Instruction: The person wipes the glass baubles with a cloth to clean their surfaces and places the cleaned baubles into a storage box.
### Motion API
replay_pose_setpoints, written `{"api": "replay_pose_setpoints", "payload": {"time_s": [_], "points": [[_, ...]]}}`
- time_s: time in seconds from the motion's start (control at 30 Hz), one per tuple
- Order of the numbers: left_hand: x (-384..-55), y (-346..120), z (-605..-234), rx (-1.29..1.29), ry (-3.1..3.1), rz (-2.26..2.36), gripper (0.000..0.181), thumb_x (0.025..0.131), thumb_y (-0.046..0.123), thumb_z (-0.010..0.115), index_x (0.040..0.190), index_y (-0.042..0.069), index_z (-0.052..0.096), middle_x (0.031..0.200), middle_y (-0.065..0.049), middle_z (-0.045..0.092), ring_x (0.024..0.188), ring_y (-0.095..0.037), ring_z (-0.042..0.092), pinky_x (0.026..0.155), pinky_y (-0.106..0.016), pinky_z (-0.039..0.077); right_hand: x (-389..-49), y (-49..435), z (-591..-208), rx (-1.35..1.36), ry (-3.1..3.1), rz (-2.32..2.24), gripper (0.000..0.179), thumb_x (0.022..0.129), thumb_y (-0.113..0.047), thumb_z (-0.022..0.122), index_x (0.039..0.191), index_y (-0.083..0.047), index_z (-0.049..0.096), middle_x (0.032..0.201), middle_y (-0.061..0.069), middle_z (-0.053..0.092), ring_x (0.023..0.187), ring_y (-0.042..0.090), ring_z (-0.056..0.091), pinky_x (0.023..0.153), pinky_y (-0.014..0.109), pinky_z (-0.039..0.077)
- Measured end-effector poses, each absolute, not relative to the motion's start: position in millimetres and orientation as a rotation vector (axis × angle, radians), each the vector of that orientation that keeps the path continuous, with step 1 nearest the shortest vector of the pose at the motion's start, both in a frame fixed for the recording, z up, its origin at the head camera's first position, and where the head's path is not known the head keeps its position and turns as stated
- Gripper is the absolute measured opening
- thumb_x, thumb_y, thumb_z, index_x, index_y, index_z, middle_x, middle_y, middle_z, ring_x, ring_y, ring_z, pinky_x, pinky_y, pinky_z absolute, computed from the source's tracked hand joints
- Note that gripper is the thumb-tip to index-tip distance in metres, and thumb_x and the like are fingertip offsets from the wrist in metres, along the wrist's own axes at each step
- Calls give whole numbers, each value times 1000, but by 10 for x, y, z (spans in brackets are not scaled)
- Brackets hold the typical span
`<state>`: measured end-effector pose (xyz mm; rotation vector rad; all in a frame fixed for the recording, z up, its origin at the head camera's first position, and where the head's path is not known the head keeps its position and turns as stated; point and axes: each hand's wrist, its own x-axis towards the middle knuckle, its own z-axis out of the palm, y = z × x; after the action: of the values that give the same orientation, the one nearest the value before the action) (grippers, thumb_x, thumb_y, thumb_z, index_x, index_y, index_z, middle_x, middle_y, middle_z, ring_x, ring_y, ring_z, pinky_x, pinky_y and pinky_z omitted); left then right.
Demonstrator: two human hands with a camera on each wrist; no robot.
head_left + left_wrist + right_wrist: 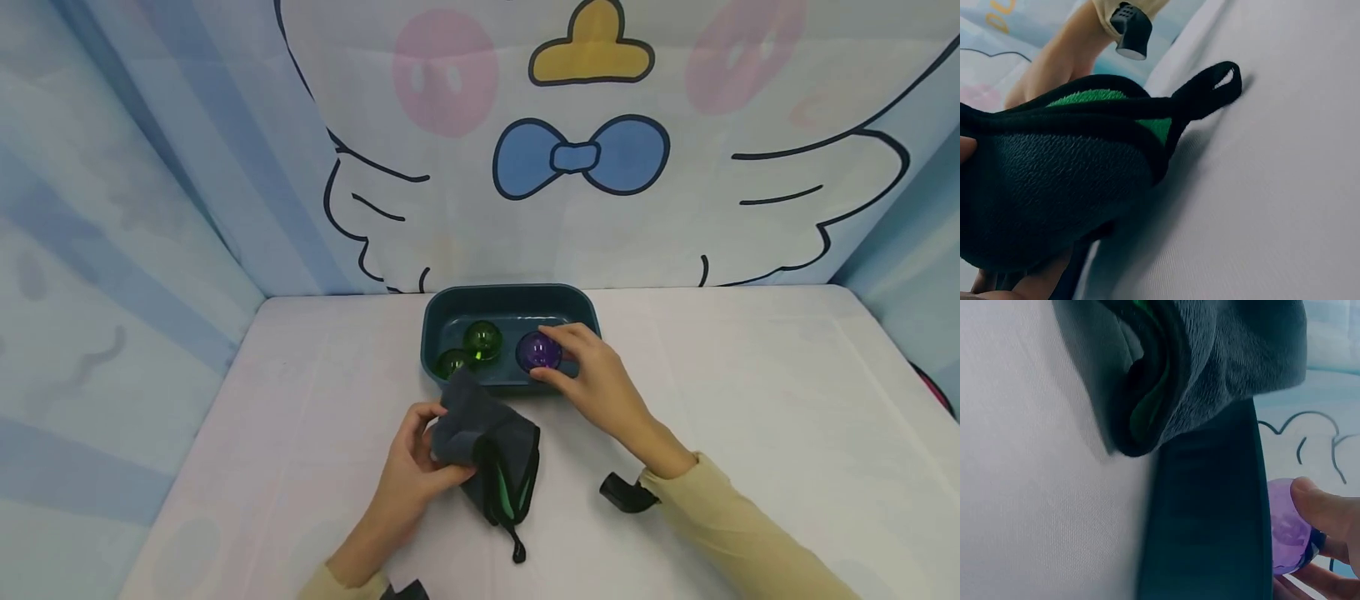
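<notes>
A dark grey cloth [491, 437] with black edging, a green inner side and a black loop hangs folded from my left hand [405, 479], pinched between thumb and fingers. Its upper end reaches the near rim of a dark teal tray [517, 307]. Over the tray's right half, my right hand [603, 383] holds a clear purple ball [538, 351] between thumb and fingertips. The right wrist view shows the purple ball [1288, 528] past the tray wall [1210, 512]; whether it touches the floor I cannot tell. Two clear green balls [482, 339] lie in the tray's left half, one partly behind the cloth.
Under everything lies a white tablecloth [315, 375]. A printed fabric wall [577, 233] with a blue bow stands right behind the tray. Blue patterned fabric [112, 292] rises at the left side. Black wrist cameras [626, 493] sit at both sleeves.
</notes>
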<state>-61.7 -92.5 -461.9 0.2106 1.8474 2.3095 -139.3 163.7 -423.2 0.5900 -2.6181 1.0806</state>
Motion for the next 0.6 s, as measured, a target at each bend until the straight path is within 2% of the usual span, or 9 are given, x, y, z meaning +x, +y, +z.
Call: {"api": "replay_pose_setpoints", "payload": {"time_s": [0.37, 0.6], "points": [[-515, -1219, -4710, 176, 1970, 2242, 69, 71, -11, 81, 128, 1, 44, 136, -8, 48, 117, -13, 59, 85, -32, 57, -1503, 1624, -4281, 539, -2741, 983, 57, 83, -19, 81, 132, 1, 60, 123, 19, 62, 103, 30, 65, 86, 45, 57], [-468, -1429, -4732, 212, 1958, 2237, 57, 81, -2, 77, 129, -3, 46, 136, -9, 48, 121, -14, 58, 86, -28, 56, -1548, 1620, -4267, 500, -2802, 909, 57, 83, -22, 81, 130, 3, 61, 127, 22, 63, 117, 36, 62, 94, 50, 53]]}}
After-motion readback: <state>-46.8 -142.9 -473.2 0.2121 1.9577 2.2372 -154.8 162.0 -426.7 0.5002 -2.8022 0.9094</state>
